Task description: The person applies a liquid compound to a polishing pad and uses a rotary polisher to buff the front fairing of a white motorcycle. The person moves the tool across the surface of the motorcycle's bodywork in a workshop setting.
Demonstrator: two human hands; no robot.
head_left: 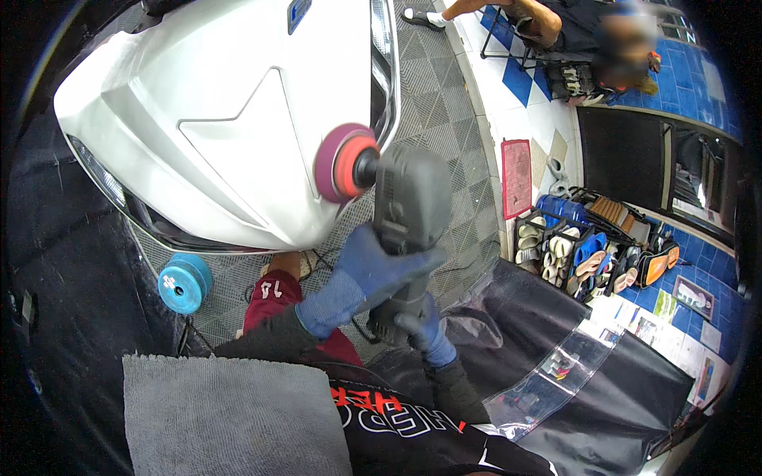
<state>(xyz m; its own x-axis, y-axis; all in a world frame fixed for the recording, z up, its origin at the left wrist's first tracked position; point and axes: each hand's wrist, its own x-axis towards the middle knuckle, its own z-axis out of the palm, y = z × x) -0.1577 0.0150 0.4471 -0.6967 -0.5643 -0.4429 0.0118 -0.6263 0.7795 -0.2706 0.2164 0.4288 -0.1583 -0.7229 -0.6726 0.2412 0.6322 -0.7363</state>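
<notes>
Both my hands wear blue-grey gloves and hold a black polisher [411,194]. My left hand [361,274] wraps around its middle, fingers closed across the body. Lower down, my right hand [432,332] is closed on the handle end. A round maroon and orange pad [337,165] sits on the polisher's head, its face turned toward the white car front [226,170], at the panel's right edge. Whether the pad touches the paint I cannot tell. A star-like crease and headlights along both sides mark the white body.
Below the car stands a round light-blue object [185,284]. A grey towel [230,412] hangs in front of my body at lower left. Shoes fill a rack [583,250] at right, beside a red mat [517,178]. Another person [587,40] sits at upper right. Black sheeting [532,325] hangs nearby.
</notes>
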